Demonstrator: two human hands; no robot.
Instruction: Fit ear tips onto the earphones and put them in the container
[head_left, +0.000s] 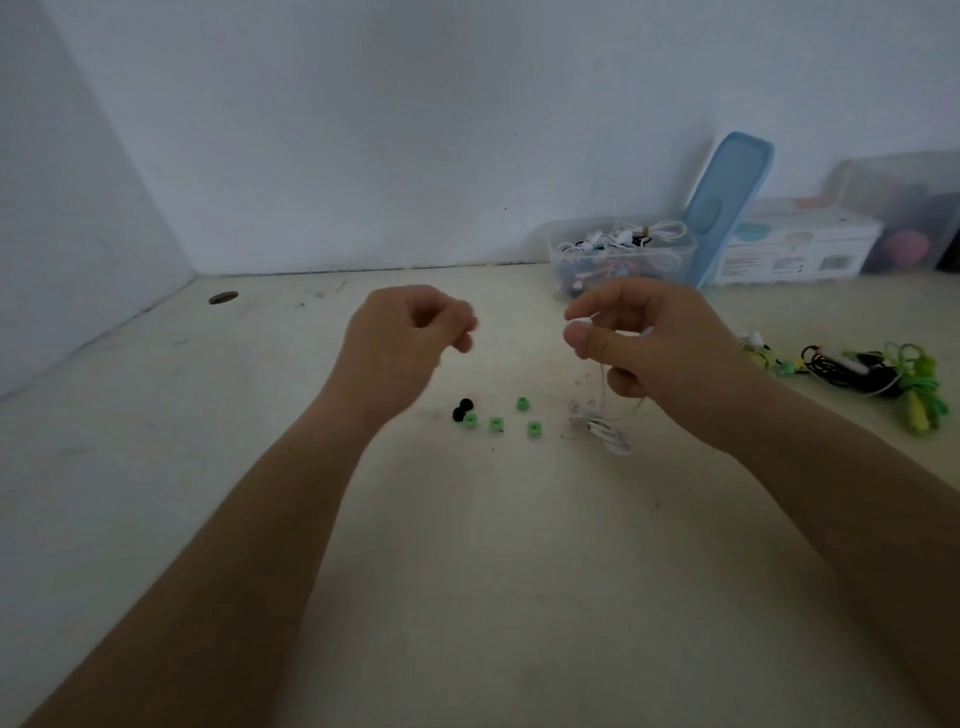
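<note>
Table (467, 571): four green ear tips (496, 424), two black ear tips (462, 409); right hand (649, 338) pinches white earphone (602, 427); left hand (400, 343) curled, grip unclear.

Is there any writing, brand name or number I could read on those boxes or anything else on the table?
No text can be read.
White box: printed lines and a barcode, too blurred to read.
Blue lid: no text visible.

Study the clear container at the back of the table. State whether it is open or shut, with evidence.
Open. Its blue lid leans upright beside the container, and white earphones lie exposed at its rim.
</note>
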